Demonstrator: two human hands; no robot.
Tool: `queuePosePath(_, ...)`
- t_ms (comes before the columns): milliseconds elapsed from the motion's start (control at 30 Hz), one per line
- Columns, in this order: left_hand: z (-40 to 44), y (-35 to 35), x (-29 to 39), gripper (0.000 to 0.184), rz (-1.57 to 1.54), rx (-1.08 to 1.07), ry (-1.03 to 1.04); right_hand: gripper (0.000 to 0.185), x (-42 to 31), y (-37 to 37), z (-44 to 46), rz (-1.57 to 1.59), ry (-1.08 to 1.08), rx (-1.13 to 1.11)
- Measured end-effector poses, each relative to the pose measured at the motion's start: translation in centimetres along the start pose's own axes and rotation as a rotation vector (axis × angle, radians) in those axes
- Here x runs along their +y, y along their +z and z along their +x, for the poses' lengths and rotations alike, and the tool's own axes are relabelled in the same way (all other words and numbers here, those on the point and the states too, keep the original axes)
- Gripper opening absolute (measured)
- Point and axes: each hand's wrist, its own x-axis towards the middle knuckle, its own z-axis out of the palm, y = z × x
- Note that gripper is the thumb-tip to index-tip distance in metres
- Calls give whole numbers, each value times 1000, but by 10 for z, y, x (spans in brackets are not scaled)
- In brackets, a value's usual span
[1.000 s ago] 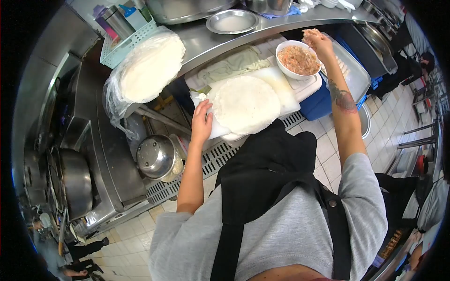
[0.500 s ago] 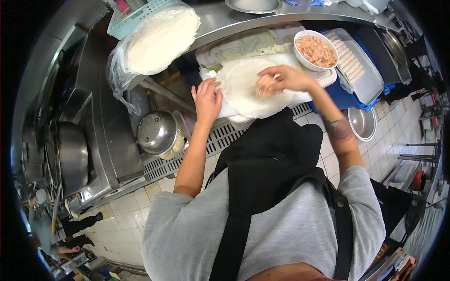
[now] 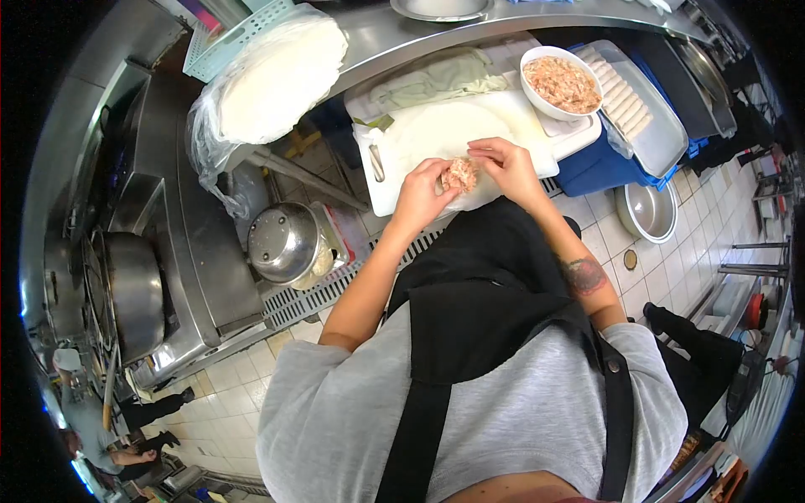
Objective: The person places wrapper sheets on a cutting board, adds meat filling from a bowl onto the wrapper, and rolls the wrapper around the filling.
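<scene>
A thin round wrapper sheet (image 3: pixel 428 130) lies on the white cutting board (image 3: pixel 537 126) in front of me. Over its near part is a clump of pinkish shredded filling (image 3: pixel 459 175). My left hand (image 3: pixel 423 194) is closed around the clump's left side, thumb below and fingers above. From the right, my right hand (image 3: pixel 509 170) meets the clump with its fingers bent and pinched near the edge. A white bowl (image 3: pixel 562 82) of the same filling stands at the board's far right corner. Beside it, finished white rolls (image 3: pixel 619 96) lie in rows on a tray (image 3: pixel 662 130).
A stack of round wrappers (image 3: pixel 281 84) in plastic is on the steel counter at upper left. Folded green cloth (image 3: pixel 436 80) lies behind the board. On the floor are a metal pot (image 3: pixel 647 211) and, leftward, an upturned steel bowl (image 3: pixel 283 241). Another person (image 3: pixel 92 419) stands far left.
My right hand has set the clump of filling down on the wrapper's near part. My left hand has moved right from the wrapper's edge and closed on the clump.
</scene>
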Motion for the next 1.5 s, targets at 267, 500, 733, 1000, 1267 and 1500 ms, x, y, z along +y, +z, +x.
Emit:
queuePosePath(267, -6, 0, -1, 68, 26, -60, 43, 15, 14, 22, 9, -221, -193, -72)
queuePosePath(500, 2, 6, -1, 58, 29, -19, 32, 13, 9, -13, 26, -303, -106, -167)
queuePosePath(733, 13, 2, -11, 47, 37, -76, -7, 23, 46, -153, 109, -931, -367, 414)
queuePosePath(1000, 9, 0, -15, 48, 22, -75, 2, 24, 53, -181, 134, -1212, -38, 89)
queuePosePath(1267, 3, -23, -14, 49, -81, -31, -104, 21, 69, -249, 144, -832, -46, 565)
queuePosePath(1500, 4, -21, -22, 42, -54, -17, -64, 21, 50, -210, 138, -589, -53, 514)
